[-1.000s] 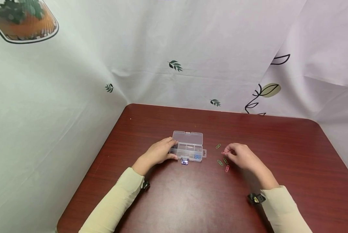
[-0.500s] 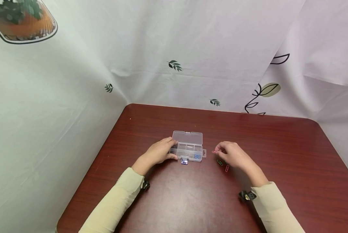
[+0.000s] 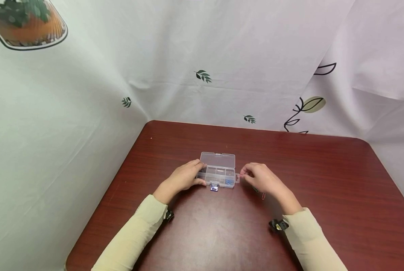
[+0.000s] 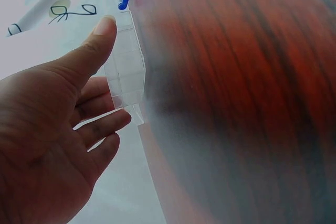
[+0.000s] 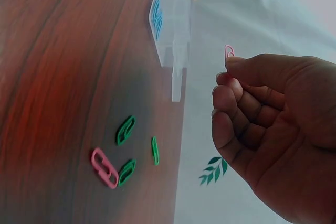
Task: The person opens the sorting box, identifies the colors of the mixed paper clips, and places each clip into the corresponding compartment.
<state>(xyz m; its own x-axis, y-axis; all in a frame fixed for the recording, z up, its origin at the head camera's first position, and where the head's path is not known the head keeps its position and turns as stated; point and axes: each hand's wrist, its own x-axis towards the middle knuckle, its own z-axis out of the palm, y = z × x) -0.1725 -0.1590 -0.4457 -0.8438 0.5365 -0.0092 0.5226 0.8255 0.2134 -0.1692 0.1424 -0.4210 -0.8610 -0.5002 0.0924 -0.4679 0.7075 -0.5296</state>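
A clear plastic compartment box [image 3: 210,176] stands on the table with its lid [image 3: 219,160] folded back. My left hand [image 3: 183,177] steadies its left end, thumb along the front and fingers at the back. Blue paper clips [image 3: 229,181] lie in the front right compartment. Between thumb and forefinger my right hand [image 3: 263,178] pinches a pink paper clip [image 5: 228,52], close to the hang tab at the box's right end. The other fingers of that hand are curled in. A blue latch [image 3: 214,187] hangs down at the box's front.
On the table to the right of the box lie another pink paper clip [image 5: 105,167] and three green paper clips [image 5: 125,130], partly hidden under my right hand in the head view. White cloth [image 3: 202,98] with leaf prints rises behind the dark red table [image 3: 202,233].
My right hand picked the pink paper clip up from among the others and carried it left to the box's right end. The left hand and the box stayed put.
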